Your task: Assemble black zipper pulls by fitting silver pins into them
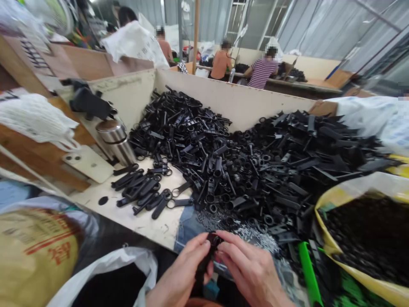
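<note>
Both my hands meet at the bottom middle of the view, pinched on one long black plastic part (207, 256). My left hand (182, 273) wraps its lower length, thumb on top. My right hand (249, 268) pinches its upper end with curled fingers. Just beyond them a large heap of similar black plastic parts (243, 157) covers the white table (140, 217). A smaller cluster of black parts (143, 192) lies apart on the table's left side.
A steel flask (116, 143) and a phone (87, 163) sit at the table's left edge. A yellow-rimmed sack of dark pieces (367, 230) stands at right, a green strip (308, 273) beside it. White bags (105, 268) sit lower left. Other people sit at a far bench.
</note>
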A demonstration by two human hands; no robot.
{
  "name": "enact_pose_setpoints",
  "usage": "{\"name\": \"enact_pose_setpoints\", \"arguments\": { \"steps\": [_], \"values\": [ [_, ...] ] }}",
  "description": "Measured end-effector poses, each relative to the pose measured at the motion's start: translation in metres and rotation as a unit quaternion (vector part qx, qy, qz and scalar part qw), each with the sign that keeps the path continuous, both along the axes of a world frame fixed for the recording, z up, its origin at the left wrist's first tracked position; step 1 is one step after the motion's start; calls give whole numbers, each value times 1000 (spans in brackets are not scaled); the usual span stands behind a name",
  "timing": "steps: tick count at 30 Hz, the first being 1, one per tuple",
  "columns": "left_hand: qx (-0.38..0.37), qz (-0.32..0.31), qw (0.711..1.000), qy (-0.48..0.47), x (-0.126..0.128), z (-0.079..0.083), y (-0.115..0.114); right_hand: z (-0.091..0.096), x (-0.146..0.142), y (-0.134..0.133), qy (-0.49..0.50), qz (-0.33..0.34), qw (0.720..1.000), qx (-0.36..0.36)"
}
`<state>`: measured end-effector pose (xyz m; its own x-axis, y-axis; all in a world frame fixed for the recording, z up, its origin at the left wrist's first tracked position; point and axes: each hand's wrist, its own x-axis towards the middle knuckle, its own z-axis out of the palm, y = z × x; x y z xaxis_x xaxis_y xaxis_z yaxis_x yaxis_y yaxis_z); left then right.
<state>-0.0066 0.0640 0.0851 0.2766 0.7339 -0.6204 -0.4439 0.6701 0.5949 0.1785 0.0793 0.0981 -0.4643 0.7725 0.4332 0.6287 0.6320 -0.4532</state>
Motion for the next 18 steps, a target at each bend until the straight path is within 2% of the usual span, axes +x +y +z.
{"name": "enact_pose_setpoints", "arguments": {
  "steps": [5,13,18],
  "values": [
    [2,-66,998,-13,-2,4,-2,-6,10,-9,65,-20,997,-39],
    [4,-84,996,6,9,10,-2,-11,19,-13,34,12,999,5],
    [37,-154,985,73,10,15,-6,-13,24,-15,14,19,998,58]
  ]
}}
